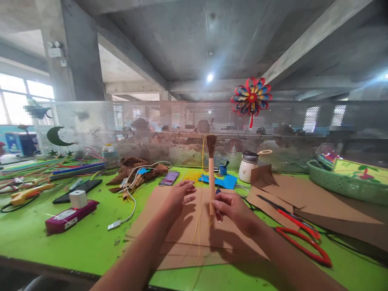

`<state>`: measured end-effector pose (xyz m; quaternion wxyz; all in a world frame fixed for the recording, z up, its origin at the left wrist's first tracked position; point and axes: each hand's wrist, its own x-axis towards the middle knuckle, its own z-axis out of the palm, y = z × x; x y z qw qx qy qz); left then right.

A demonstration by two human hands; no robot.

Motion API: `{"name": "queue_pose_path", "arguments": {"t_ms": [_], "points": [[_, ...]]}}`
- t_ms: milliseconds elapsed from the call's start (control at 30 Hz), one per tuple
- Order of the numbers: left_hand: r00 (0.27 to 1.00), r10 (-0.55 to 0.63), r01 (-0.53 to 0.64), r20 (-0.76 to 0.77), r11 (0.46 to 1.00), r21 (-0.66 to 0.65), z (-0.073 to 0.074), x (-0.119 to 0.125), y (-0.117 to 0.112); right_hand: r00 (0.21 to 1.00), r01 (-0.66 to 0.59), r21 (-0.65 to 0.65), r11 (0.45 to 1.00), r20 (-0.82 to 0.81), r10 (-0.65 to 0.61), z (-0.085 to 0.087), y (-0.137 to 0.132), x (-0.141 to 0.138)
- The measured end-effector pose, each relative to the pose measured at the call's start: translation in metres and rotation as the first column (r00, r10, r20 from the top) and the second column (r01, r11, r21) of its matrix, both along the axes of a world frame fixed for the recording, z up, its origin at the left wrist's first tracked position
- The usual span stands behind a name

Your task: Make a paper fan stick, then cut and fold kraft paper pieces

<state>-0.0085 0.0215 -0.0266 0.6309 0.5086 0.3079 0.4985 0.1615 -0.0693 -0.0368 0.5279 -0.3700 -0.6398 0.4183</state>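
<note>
Pinched upright in my right hand is a small brown paper broom, with a rolled tan handle and a dark fringed head on top. My left hand is off to the broom's left, fingers apart and nothing held. A yellow thread hangs beside the broom, and thin yellow strands trail down between my hands. Beneath both hands lie stacked brown paper sheets. Red-handled scissors rest partly on more brown paper at the right.
A purple power strip with a white plug and a white cable are on the left. Behind are folded brown paper pieces, a phone, blue card and a jar. A green basket stands far right.
</note>
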Motion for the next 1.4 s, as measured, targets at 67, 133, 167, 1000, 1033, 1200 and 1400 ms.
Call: {"name": "queue_pose_path", "arguments": {"t_ms": [67,133,167,1000,1033,1200,1400], "points": [[1.000,-0.027,0.027,0.006,0.999,0.042,-0.005,0.000,0.004,0.997,-0.062,-0.024,0.998,-0.049,0.061,-0.004,0.001,0.001],[1.000,-0.005,0.004,0.013,0.996,0.089,-0.005,0.000,0.004,0.992,-0.105,-0.039,0.994,-0.076,0.102,-0.007,0.002,0.001],[0.999,0.034,-0.035,0.010,0.993,0.115,-0.004,0.000,0.003,0.991,-0.115,-0.039,0.993,-0.076,0.111,-0.008,0.002,0.001],[0.958,-0.285,0.280,0.032,0.954,0.104,0.004,0.008,-0.028,0.992,0.017,-0.094,0.995,0.125,-0.005,-0.014,0.004,-0.004],[0.962,-0.267,0.261,0.052,0.960,0.102,0.005,0.007,-0.027,0.989,0.012,-0.107,0.994,0.147,0.004,-0.015,0.004,-0.006],[0.962,-0.267,0.262,0.051,0.961,0.086,0.007,0.004,-0.027,0.988,0.004,-0.120,0.993,0.151,0.014,-0.022,0.003,-0.012],[0.959,-0.277,0.274,0.050,0.960,0.062,0.005,0.007,-0.028,0.997,-0.014,-0.107,0.994,0.077,0.022,-0.026,0.006,-0.012]]}}
